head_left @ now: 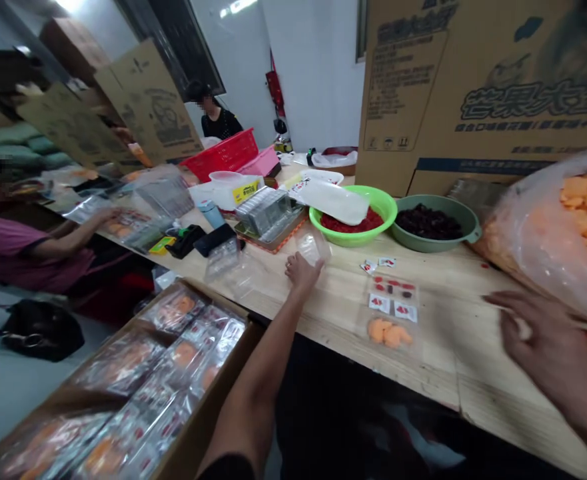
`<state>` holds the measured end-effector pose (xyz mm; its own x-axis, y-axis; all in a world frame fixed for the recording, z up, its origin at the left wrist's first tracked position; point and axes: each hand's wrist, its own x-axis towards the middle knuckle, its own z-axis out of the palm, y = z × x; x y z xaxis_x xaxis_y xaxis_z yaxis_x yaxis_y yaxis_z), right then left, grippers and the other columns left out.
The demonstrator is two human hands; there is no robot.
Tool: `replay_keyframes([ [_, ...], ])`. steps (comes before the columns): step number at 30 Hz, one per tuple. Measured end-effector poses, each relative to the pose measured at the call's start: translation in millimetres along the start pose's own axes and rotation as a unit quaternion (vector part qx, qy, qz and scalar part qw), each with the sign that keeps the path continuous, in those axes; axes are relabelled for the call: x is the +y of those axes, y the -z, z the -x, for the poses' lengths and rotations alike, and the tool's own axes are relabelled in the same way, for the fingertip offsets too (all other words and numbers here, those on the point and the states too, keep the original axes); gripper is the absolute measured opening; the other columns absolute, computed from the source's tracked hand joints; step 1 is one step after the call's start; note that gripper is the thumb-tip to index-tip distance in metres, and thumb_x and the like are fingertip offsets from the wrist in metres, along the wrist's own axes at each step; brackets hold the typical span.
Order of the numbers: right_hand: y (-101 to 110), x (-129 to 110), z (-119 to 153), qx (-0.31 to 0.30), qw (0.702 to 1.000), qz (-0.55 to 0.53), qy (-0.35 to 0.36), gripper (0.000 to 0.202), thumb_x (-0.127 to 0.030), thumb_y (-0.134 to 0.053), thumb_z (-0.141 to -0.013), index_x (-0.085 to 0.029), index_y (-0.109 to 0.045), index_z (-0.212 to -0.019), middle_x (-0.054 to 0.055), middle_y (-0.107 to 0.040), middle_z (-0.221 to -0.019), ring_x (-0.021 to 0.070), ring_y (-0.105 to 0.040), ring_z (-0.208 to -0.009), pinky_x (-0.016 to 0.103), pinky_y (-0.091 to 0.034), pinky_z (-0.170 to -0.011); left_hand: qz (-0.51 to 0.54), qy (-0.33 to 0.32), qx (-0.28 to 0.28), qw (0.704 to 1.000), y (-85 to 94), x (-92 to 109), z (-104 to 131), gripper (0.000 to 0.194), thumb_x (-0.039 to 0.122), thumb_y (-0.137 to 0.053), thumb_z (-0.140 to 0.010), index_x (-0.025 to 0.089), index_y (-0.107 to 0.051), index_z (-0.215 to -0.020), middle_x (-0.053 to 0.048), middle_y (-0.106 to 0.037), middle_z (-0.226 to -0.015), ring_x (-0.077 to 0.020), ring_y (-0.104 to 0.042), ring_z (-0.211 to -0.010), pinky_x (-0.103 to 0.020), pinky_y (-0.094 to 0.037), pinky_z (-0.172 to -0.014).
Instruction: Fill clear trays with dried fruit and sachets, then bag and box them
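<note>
My left hand [303, 272] is closed at the near edge of a clear plastic tray [314, 245], gripping it just in front of the green bowl. Blurred by motion, my right hand [548, 350] hovers over the right side of the table with its fingers apart, and I see nothing held in it. Between my hands lies a filled clear tray [394, 310]. It has small red and dark pieces in the back row, two white printed sachets [392, 308] in the middle and orange pieces [390, 333] in front. Two more sachets [377, 265] lie behind it.
A bright green bowl [391, 212] holds red pieces under a white tray. Beside it stand a dull green basin [436, 243] of dark pieces and a big bag of orange pieces [533, 227]. A carton of packed trays [226, 363] stands left; a co-worker [18, 247] sits beyond.
</note>
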<state>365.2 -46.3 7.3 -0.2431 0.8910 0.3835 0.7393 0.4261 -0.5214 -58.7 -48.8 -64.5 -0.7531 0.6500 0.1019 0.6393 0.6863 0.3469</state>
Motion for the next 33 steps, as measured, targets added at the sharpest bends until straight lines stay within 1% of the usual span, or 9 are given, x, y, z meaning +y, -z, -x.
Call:
replay_keyframes([
  [3, -52.1, -55.9, -18.2, -0.084, 0.986, -0.073, 0.123, 0.037, -0.034, -0.039, -0.098, -0.034, -0.073, -0.111, 0.01, -0.07, -0.118, 0.0281, -0.062, -0.116, 0.049, -0.047, -0.105, -0.038, -0.181, -0.031, 0.982, -4.4, -0.1, 16.9, 0.075, 0.056, -0.063, -0.09, 0.013, -0.043, -0.148, -0.025, -0.042, -0.156, -0.0365, -0.035, -0.149, -0.049, -0.037, -0.116],
  [5, -88.3, -95.7, -32.0, -0.16, 0.97, -0.066, 0.168, 0.036, -0.023, -0.042, -0.094, -0.024, -0.073, -0.111, 0.01, -0.069, -0.121, 0.0266, -0.06, -0.118, 0.045, -0.045, -0.105, -0.066, -0.245, -0.067, 0.965, -5.5, -1.8, 16.1, 0.049, 0.039, -0.054, -0.097, 0.014, -0.053, -0.139, -0.021, -0.054, -0.147, -0.0323, -0.046, -0.141, -0.046, -0.04, -0.113],
  [9, -146.6, -151.2, -55.2, -0.246, 0.947, -0.045, 0.204, 0.036, -0.01, -0.048, -0.089, -0.016, -0.075, -0.112, 0.01, -0.071, -0.113, 0.0243, -0.061, -0.112, 0.036, -0.043, -0.103, -0.085, -0.217, -0.094, 0.968, -0.6, -8.3, -4.5, 0.038, 0.013, -0.031, -0.1, 0.01, -0.066, -0.114, -0.02, -0.069, -0.118, -0.0281, -0.065, -0.115, -0.042, -0.048, -0.099],
  [13, -184.0, -170.8, -71.9, -0.299, 0.944, -0.059, 0.129, 0.041, -0.006, -0.049, -0.09, -0.014, -0.073, -0.121, 0.012, -0.07, -0.122, 0.0225, -0.064, -0.115, 0.029, -0.042, -0.104, -0.056, -0.224, -0.107, 0.967, 8.8, -20.3, -16.8, 0.034, 0.027, -0.037, -0.104, 0.015, -0.066, -0.118, -0.013, -0.072, -0.115, -0.024, -0.068, -0.108, -0.035, -0.051, -0.093],
  [17, -211.1, -178.6, -86.5, -0.348, 0.936, -0.061, -0.003, 0.047, -0.007, -0.053, -0.087, -0.01, -0.069, -0.132, 0.016, -0.069, -0.13, 0.0254, -0.064, -0.122, 0.027, -0.045, -0.101, 0.032, -0.233, -0.109, 0.966, 5.9, -30.2, -10.3, 0.031, 0.024, -0.06, -0.094, 0.019, -0.065, -0.124, -0.011, -0.069, -0.122, -0.0272, -0.064, -0.118, -0.04, -0.046, -0.103],
  [21, -223.5, -183.6, -93.9, -0.354, 0.933, -0.063, -0.019, 0.058, -0.004, -0.054, -0.084, -0.007, -0.06, -0.142, 0.016, -0.069, -0.13, 0.0251, -0.066, -0.12, 0.026, -0.048, -0.098, 0.104, -0.18, -0.094, 0.974, 0.5, -35.9, -13.4, 0.018, 0.008, -0.053, -0.09, 0.014, -0.07, -0.087, -0.013, -0.071, -0.105, -0.0265, -0.067, -0.108, -0.041, -0.046, -0.101],
  [27, -210.3, -188.1, -80.7, -0.339, 0.938, -0.074, 0.001, 0.057, -0.002, -0.049, -0.086, -0.008, -0.059, -0.142, 0.017, -0.069, -0.13, 0.0244, -0.066, -0.119, 0.03, -0.048, -0.101, 0.259, -0.067, -0.057, 0.962, 21.3, -42.9, -34.9, 0.033, 0.039, -0.061, -0.093, 0.017, -0.056, -0.069, -0.004, -0.065, -0.074, -0.0176, -0.067, -0.076, -0.03, -0.053, -0.076],
  [29, -206.5, -194.7, -69.2, -0.324, 0.941, -0.094, 0.025, 0.059, -0.006, -0.05, -0.088, -0.007, -0.053, -0.147, 0.02, -0.064, -0.137, 0.0252, -0.062, -0.125, 0.034, -0.045, -0.107, 0.388, -0.011, -0.035, 0.921, 31.8, -40.0, -27.5, 0.043, 0.052, -0.057, -0.093, 0.017, -0.051, -0.069, -0.003, -0.064, -0.072, -0.0144, -0.065, -0.068, -0.028, -0.053, -0.07],
  [33, -208.8, -209.9, -46.3, -0.266, 0.94, -0.2, 0.072, 0.086, -0.025, -0.066, -0.085, -0.004, -0.029, -0.16, 0.026, -0.042, -0.156, 0.0306, -0.048, -0.141, 0.043, -0.043, -0.114, 0.688, 0.075, 0.016, 0.722, 43.5, -22.4, 20.8, 0.053, 0.066, -0.074, -0.076, 0.016, -0.056, -0.069, -0.004, -0.067, -0.074, -0.0158, -0.068, -0.073, -0.03, -0.055, -0.074],
])
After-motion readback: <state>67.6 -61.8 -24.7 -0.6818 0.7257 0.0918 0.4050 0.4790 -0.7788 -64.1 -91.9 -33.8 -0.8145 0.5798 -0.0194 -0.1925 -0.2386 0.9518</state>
